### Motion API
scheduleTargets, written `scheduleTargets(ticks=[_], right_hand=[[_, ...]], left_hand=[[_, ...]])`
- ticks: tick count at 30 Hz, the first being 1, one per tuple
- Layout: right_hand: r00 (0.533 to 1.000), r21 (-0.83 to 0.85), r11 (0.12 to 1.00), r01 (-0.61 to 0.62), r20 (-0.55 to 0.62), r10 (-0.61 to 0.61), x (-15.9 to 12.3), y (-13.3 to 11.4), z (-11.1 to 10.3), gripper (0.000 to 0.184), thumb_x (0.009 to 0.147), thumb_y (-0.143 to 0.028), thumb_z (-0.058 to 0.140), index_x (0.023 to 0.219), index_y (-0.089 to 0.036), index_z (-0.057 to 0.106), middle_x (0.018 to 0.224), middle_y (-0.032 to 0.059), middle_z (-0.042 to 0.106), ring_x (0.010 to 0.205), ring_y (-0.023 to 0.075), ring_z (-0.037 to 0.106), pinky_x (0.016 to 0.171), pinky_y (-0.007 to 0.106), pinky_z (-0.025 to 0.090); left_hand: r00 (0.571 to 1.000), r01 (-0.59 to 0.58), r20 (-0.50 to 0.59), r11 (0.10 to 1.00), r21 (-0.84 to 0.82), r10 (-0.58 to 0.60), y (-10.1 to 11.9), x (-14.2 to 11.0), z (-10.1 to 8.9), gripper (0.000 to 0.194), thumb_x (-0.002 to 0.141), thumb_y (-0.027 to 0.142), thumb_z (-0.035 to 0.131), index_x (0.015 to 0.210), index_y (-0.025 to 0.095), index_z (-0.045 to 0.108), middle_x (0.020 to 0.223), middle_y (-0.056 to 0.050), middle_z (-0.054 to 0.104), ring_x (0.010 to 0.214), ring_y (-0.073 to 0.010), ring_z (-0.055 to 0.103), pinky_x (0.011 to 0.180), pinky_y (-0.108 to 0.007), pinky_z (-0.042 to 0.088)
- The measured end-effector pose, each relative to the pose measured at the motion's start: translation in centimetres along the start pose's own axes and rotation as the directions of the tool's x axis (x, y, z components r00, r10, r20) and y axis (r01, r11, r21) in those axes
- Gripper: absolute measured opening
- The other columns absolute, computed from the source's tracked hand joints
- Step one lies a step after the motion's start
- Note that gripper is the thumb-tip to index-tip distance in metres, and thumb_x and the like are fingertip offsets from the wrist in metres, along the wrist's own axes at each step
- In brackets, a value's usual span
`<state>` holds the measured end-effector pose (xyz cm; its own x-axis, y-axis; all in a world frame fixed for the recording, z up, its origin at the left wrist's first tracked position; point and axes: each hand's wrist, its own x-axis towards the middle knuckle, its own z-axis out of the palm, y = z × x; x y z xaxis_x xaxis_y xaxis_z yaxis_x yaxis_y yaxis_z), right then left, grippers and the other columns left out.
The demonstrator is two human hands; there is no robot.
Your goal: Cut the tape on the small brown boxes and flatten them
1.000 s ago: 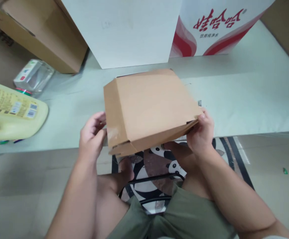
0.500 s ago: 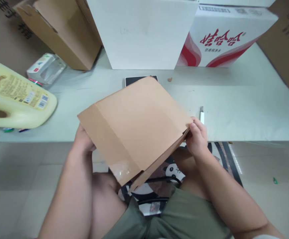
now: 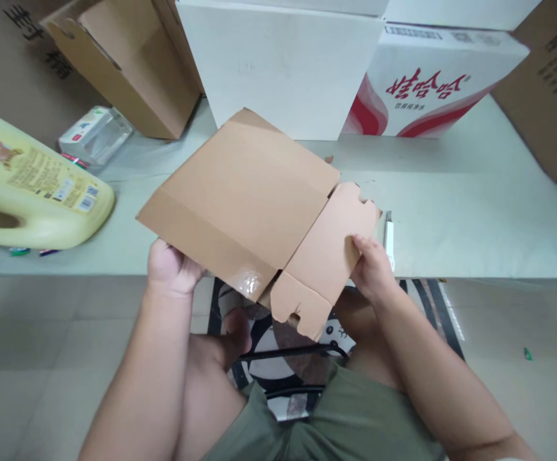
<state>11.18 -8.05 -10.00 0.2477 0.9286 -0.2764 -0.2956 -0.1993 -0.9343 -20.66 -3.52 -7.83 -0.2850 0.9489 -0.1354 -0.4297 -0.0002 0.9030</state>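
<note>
A brown cardboard box [image 3: 244,192], folded fairly flat, is held tilted over the table's front edge. My left hand [image 3: 173,266] grips its near left side from below, with most of the fingers hidden under the cardboard. On the right, a notched end flap [image 3: 324,246] lies spread outward from the box. My right hand [image 3: 373,267] pinches the edge of this flap, thumb on top. Shiny clear tape shows at the box's near corner. Just right of my right hand, a white utility knife [image 3: 389,240] rests on the table.
A yellow jug [image 3: 43,186] and a clear plastic container [image 3: 96,136] stand at the left. Behind are an open brown carton [image 3: 139,70], a white box [image 3: 283,70] and a red-and-white carton [image 3: 417,89]. Below the green-covered table [image 3: 475,218] lies a panda-patterned mat [image 3: 278,365].
The cardboard box has shifted up and left and turned slightly. Its right end flap has swung outward into view, with my right hand on it.
</note>
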Motion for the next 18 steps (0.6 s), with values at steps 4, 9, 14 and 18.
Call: scheduleTargets(ticks=[4,9,14,18], right_hand=[[0.996,0.101,0.992,-0.080,-0.031,0.083,-0.2,-0.1,0.7,0.055,0.060,-0.056,0.088,0.098,-0.022,0.068,0.094,0.0054,0.078,0.087,0.0272,0.074,0.082,0.044,0.063],[0.997,0.044,0.996,-0.074,0.021,0.073,0.0,0.5,1.0,0.061,0.059,-0.067,0.088,0.094,-0.023,0.065,0.083,0.0032,0.075,0.075,0.0230,0.071,0.069,0.040,0.062],[0.971,-0.074,0.992,-0.099,0.211,0.112,-1.9,1.2,1.9,0.059,0.059,-0.071,0.088,0.088,-0.026,0.062,0.062,-0.0024,0.061,0.059,0.0206,0.063,0.052,0.037,0.055],[0.985,0.016,0.995,-0.103,0.144,0.099,-5.4,1.0,2.3,0.055,0.060,-0.065,0.089,0.083,-0.025,0.059,0.054,-0.0073,0.054,0.038,0.0097,0.041,0.033,0.026,0.035]], left_hand=[[0.996,-0.013,0.081,0.992,-0.126,0.023,1.1,-1.1,0.8,0.025,0.071,0.036,0.065,0.092,0.022,0.071,0.098,-0.011,0.079,0.129,-0.0367,0.065,0.099,-0.052,0.061],[0.993,-0.001,0.115,0.997,-0.078,0.010,1.4,-1.2,0.8,0.031,0.072,0.051,0.078,0.089,0.027,0.070,0.113,-0.009,0.078,0.134,-0.0358,0.062,0.098,-0.048,0.062],[0.997,-0.009,-0.082,0.996,-0.088,0.002,-0.3,0.1,0.9,0.030,0.071,0.044,0.082,0.089,0.024,0.069,0.108,-0.008,0.079,0.118,-0.0311,0.070,0.094,-0.042,0.063],[0.995,0.077,-0.046,0.974,-0.213,-0.089,0.0,-0.2,1.4,0.029,0.073,0.044,0.072,0.093,0.023,0.070,0.096,-0.007,0.077,0.100,-0.0285,0.074,0.086,-0.041,0.063]])
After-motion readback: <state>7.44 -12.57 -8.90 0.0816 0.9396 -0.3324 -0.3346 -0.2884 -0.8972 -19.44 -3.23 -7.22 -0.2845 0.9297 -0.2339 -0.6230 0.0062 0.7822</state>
